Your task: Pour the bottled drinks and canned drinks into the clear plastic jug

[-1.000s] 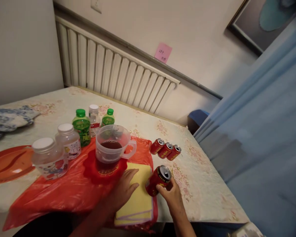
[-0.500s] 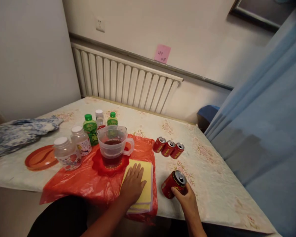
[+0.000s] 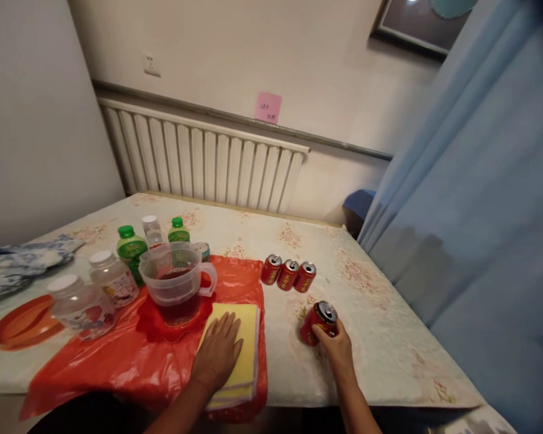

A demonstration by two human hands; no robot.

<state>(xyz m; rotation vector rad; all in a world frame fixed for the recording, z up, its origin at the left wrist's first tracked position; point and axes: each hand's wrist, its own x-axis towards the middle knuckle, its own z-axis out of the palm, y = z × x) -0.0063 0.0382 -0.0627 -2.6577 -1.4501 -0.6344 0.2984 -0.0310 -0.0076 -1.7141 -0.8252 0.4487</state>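
Note:
My right hand (image 3: 337, 349) is wrapped round a red drink can (image 3: 314, 328), which stands nearly upright with its silver top facing up, close to the table surface; whether it touches the cloth I cannot tell. Flat on a stack of yellow cloths (image 3: 247, 337) with pale purple edges lies my left hand (image 3: 217, 349), fingers extended. Beyond my right hand, three smaller red cans (image 3: 288, 275) stand in a row. To the left, a clear plastic measuring jug (image 3: 174, 289) with dark red liquid sits on a red scalloped dish (image 3: 151, 322).
A red plastic sheet (image 3: 117, 367) lies under the jug and cloths. Two white-lidded jars (image 3: 84, 307), green-capped bottles (image 3: 131, 250) and an orange lid (image 3: 22, 322) are on the left. A radiator (image 3: 199, 157) lines the wall; a blue curtain (image 3: 434, 181) hangs right.
The view has turned to the right, so most things sit further left. My right hand has carried the can slightly away from me and rightward relative to the row. My left hand stays on the cloths.

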